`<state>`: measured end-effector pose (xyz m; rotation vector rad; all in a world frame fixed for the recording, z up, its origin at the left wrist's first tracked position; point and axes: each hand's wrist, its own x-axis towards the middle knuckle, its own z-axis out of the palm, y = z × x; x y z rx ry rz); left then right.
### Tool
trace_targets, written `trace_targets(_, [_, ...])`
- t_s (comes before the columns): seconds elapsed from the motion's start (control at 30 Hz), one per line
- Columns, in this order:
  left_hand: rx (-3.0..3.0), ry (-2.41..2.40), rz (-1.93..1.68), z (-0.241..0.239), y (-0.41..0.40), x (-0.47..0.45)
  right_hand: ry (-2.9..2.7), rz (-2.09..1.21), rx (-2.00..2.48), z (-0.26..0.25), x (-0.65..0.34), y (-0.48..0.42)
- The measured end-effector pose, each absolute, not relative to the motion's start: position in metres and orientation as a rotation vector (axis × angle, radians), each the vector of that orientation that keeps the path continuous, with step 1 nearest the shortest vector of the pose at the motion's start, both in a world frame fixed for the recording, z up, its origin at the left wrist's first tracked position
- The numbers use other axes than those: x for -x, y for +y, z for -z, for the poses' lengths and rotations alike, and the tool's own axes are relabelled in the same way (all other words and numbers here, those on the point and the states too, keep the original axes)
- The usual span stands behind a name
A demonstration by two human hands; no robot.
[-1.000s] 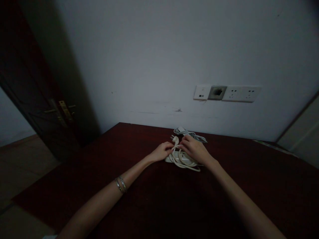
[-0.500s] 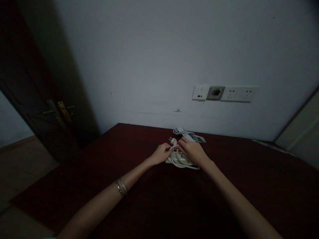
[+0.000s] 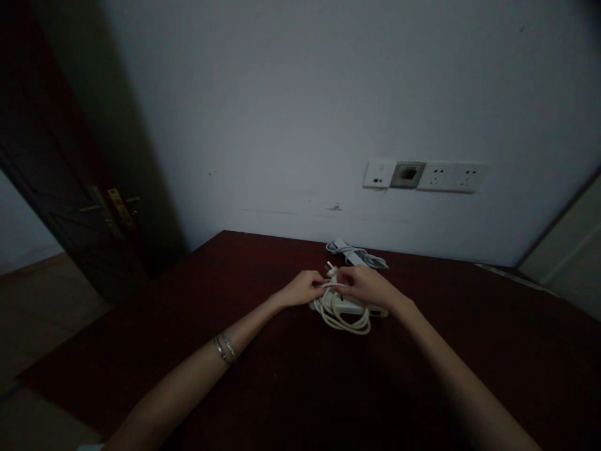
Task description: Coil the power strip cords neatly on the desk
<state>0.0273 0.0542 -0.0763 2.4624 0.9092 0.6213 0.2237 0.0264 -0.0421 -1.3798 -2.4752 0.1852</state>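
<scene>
A cord (image 3: pixel 350 329) is pinched by both hands. By the left hand (image 3: pixel 302 289) it is gripped between thumb and fingertips, the knuckles being turned upward and the wrist kept low, near the tabletop (image 3: pixel 263 257). By the right hand (image 3: pixel 369 284) it is pinched between thumb and forefinger, while the other fingers are bent; how firmly they are curled cannot be told. The fingertips of the two hands are turned toward each other, and only a small gap is left between them, bridged by a short piece of the cord. Both forearms are stretched forward and inward, so that a wide V is formed over the tabletop. Two bracelets (image 3: pixel 226 348) are worn on the left forearm.

Just beyond the gap, the plug (image 3: pixel 332 273) is seen with its pins pointed toward the far edge. Under the hands, a white power strip (image 3: pixel 350 306) is laid nearer to the far edge of the tabletop than to its near side, and loops of the cord are spread over it. Behind the right hand, close to the far edge, a second bundle (image 3: pixel 370 259) of cord is placed. Above that edge, wall sockets (image 3: pixel 444 176) are mounted on the wall (image 3: pixel 282 125). Beyond the left edge, a dark door (image 3: pixel 66 207) is seen.
</scene>
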Motion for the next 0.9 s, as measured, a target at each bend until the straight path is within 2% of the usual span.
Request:
trace_targets(0.13, [-2.520,0.834,-0.528,0.066,0.049,-0.027,-2.509,-0.360,1.387,0.029,-0.225,0.019])
trace_targets(0.53, [-2.313,0.931,-0.591,0.072,0.054,-0.026,-2.364,-0.111,1.319,0.037,-0.227,0.024])
trace_targets(0.9, [-2.297,0.882,-0.570,0.064,0.052,-0.022,-2.396,-0.052,1.187,0.051,-0.226,0.029])
